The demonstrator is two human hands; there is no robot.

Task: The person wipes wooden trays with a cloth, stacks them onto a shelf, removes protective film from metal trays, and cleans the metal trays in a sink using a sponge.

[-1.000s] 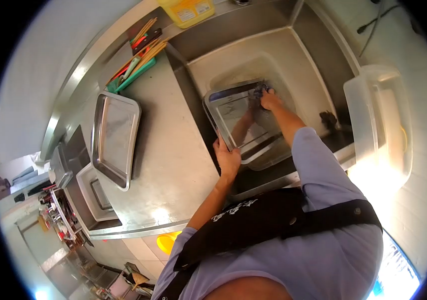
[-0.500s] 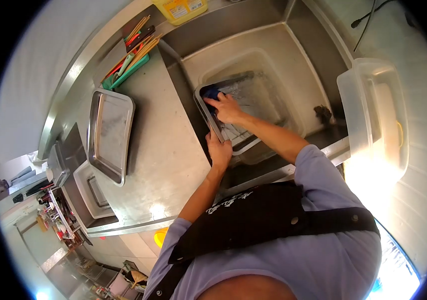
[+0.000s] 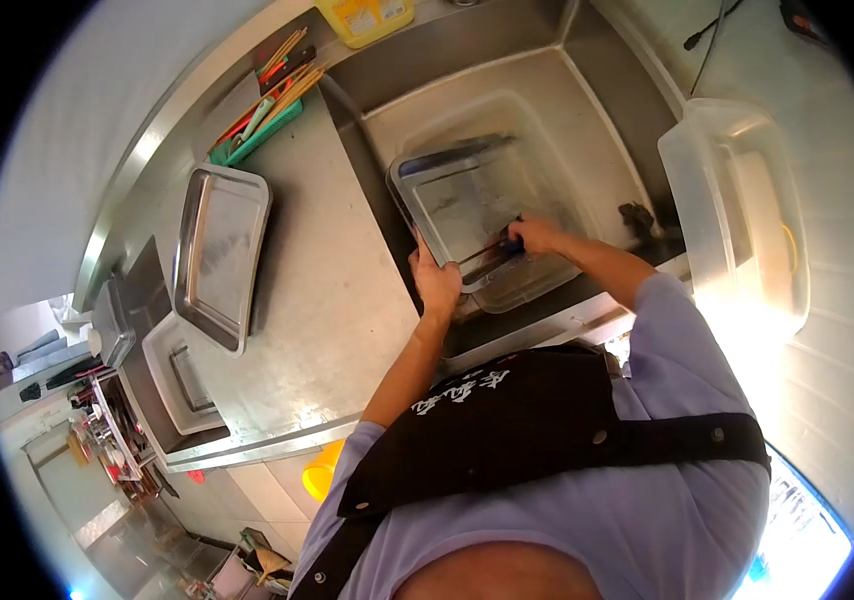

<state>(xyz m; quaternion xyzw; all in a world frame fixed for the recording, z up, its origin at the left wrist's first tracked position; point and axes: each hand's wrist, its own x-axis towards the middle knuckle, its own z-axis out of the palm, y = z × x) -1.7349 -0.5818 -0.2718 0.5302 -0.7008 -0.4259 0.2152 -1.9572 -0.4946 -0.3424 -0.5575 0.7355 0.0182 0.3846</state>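
A rectangular metal tray (image 3: 452, 205) lies tilted in a translucent plastic tub (image 3: 509, 298) inside the steel sink (image 3: 607, 140). Water seems to cover its far right part. My left hand (image 3: 437, 284) grips the tray's near left rim, thumb on top and some fingers hidden below. Over the tray's near right side, my right hand (image 3: 539, 237) is closed on a dark blue cloth (image 3: 513, 238). Only a little of that cloth shows, and its exact kind is hard to make out.
Left on the steel counter (image 3: 322, 280) lies another metal tray (image 3: 219, 255). Behind it, a green basket (image 3: 259, 135) holds chopsticks and utensils. A yellow jug (image 3: 367, 20) stands at the sink's back edge. A clear plastic bin (image 3: 737, 220) sits right, near a dark clump (image 3: 637, 214).
My right hand has moved with the blue cloth from the tray's upper left corner to its near right side. My left hand stays on the rim.
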